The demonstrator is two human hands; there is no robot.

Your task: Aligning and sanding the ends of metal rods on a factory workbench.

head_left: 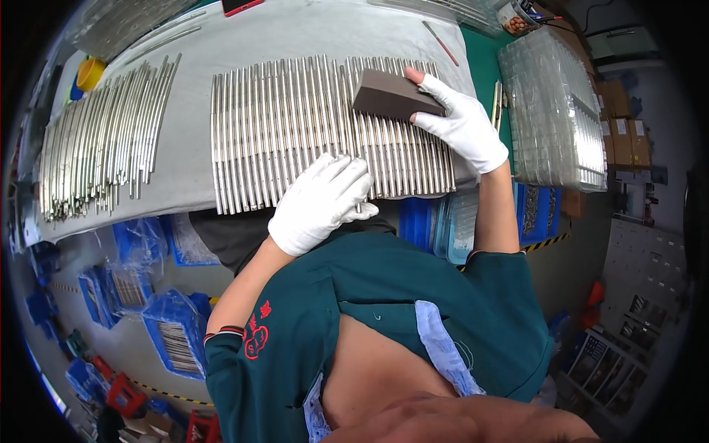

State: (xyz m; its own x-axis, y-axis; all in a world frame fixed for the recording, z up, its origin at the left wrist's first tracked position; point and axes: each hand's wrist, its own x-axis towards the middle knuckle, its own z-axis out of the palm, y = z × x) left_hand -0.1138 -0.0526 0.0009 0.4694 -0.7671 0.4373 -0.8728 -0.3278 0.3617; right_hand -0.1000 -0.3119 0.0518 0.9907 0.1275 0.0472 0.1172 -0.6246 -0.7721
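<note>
A wide row of slim silver metal rods (277,136) lies side by side on the cloth-covered table, with a narrow gap near the middle. My right hand (465,122), in a white glove with bare fingertips showing, grips a dark brown sanding block (391,92) between thumb and fingers. The block rests across the upper part of the right-hand rods. My left hand (325,203), also in a white glove, lies over the near ends of the rods at the gap. Its fingers are laid close together on the rods, and its thumb is near the table edge.
More rods (107,140) lie in an uneven bunch at the table's left. A stack of clear plastic trays (554,111) stands at the right, near a tub of pens (517,18). Yellow tape (90,74) sits far left. Blue bins (173,332) stand below.
</note>
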